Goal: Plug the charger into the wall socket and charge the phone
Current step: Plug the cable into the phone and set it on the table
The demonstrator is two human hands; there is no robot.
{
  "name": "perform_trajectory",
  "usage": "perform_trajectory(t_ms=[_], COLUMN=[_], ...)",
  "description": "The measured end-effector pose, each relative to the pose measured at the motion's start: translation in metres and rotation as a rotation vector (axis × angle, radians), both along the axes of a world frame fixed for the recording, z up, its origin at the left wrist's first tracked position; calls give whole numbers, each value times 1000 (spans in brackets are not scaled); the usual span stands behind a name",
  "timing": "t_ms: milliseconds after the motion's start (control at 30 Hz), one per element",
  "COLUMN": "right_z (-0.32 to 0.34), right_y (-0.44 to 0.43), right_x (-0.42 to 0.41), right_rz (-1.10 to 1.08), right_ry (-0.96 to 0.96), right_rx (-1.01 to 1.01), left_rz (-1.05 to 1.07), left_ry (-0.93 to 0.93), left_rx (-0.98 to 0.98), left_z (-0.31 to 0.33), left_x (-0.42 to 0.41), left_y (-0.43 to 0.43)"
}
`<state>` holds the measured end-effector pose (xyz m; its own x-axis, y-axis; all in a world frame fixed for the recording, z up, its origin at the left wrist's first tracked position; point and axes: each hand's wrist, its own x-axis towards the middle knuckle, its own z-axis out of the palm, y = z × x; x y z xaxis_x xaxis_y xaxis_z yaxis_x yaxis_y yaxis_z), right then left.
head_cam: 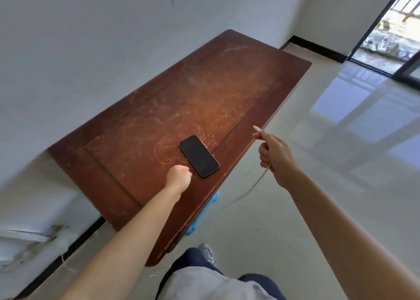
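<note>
A black phone (199, 155) lies screen up near the front edge of the scratched brown wooden table (159, 108). My left hand (179, 178) rests on the table as a closed fist, its knuckles touching the phone's near end. My right hand (276, 156) hovers off the table's right edge, pinching a white charging cable (259, 181). The cable's plug tip (257, 128) sticks out above my fingers and points toward the table. The rest of the cable hangs down to the floor. No charger brick or wall socket shows in view.
The table stands against a white wall (91, 38). A blue plastic stool (204, 211) peeks out under its front edge. Glossy pale floor tiles (318, 163) spread to the right, up to a dark-framed glass door (386, 38). My legs and a shoe (206, 253) are below.
</note>
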<state>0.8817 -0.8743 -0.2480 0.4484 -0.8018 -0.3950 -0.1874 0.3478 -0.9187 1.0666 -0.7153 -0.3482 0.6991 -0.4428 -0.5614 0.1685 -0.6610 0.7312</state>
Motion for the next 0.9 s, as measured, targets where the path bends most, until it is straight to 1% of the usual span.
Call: perform_trajectory(t_ms=[67, 167, 267, 400, 467, 633, 733, 800, 833, 867, 900], right_z=[-12, -31, -52, -73, -79, -81, -78, -75, -72, -69, -65], right_y=[-21, -48, -74, -112, -133, -188, -212, -220, -220, -220, -218], right_x=[4, 8, 12, 24, 31, 44, 57, 68, 73, 78, 83], right_rz=[46, 66, 98, 258, 327, 474, 526, 561, 577, 590, 601], right_ry=[40, 90, 121, 115, 109, 93, 58, 33, 12, -13, -38], right_rx=[-8, 18, 40, 62, 63, 71, 87, 96, 100, 105, 112], left_rz=[113, 216, 156, 42, 61, 191, 307, 405, 480, 600, 744], left_ry=[-46, -41, -58, -107, -146, -253, -245, -198, -140, -38, 108], left_rx=[132, 257, 393, 546, 596, 737, 714, 624, 530, 372, 148], left_z=[-9, -20, -28, -33, -35, -37, -36, -34, -32, -28, -20], left_x=[7, 10, 10, 10, 8, -7, -10, -11, -12, -13, -14], left_y=[-24, -48, -70, -107, -125, -155, -159, -158, -156, -154, -151])
